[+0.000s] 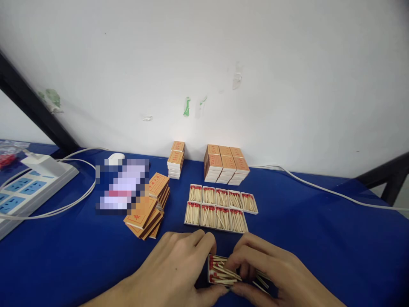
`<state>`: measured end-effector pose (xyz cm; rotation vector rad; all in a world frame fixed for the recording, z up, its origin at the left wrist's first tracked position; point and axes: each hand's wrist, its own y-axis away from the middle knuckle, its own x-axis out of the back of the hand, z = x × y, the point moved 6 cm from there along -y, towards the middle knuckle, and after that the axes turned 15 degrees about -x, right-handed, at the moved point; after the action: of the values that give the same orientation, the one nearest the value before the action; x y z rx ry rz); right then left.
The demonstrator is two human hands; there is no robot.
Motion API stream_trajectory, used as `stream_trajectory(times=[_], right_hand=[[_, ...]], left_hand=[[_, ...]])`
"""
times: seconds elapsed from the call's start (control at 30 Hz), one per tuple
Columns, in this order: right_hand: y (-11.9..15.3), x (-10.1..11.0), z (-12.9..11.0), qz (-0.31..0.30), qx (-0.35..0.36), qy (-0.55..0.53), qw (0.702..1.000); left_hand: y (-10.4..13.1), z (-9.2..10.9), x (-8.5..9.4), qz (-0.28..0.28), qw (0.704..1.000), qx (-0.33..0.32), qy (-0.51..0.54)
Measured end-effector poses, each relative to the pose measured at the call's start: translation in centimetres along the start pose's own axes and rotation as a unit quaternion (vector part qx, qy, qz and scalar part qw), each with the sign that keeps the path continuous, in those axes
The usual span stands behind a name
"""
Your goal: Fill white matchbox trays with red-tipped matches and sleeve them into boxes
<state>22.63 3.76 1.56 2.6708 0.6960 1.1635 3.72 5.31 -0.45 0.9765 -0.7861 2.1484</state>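
A small tray of red-tipped matches [220, 270] lies on the blue table near the front edge of the view. My left hand [182, 264] is curled round the tray's left side, its thumb at the near edge. From the right, my right hand [265, 264] has its fingers bent down over the tray's right end, touching matches; a few loose matches show under that hand. Its fingertips are partly hidden. Farther back, several filled match trays [222, 209] stand side by side in two rows.
Orange matchbox stacks stand behind, one larger [226, 164] and one smaller [175, 160]. A loose matchbox pile [147, 209] sits left, beside a blurred flat object [123, 185]. A power strip [28, 187] and a white cable [319, 187] lie on the table [306, 230].
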Motion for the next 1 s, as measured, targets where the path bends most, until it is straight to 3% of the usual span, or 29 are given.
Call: stream_trajectory(times=[0.37, 0.6, 1.0], right_hand=[[-1.2, -1.0, 0.2, 0.030, 0.020, 0.003, 0.999], [-0.8, -0.1, 1.0, -0.006, -0.020, -0.057, 0.998], [-0.9, -0.1, 0.3, 0.029, 0.042, -0.035, 0.998]], left_hand=[[-0.1, -0.1, 0.1, -0.027, 0.999, 0.010, 0.015], [0.0, 0.1, 0.3, -0.028, 0.999, 0.014, 0.021], [0.0, 0.1, 0.6, -0.032, 0.999, 0.007, 0.024]])
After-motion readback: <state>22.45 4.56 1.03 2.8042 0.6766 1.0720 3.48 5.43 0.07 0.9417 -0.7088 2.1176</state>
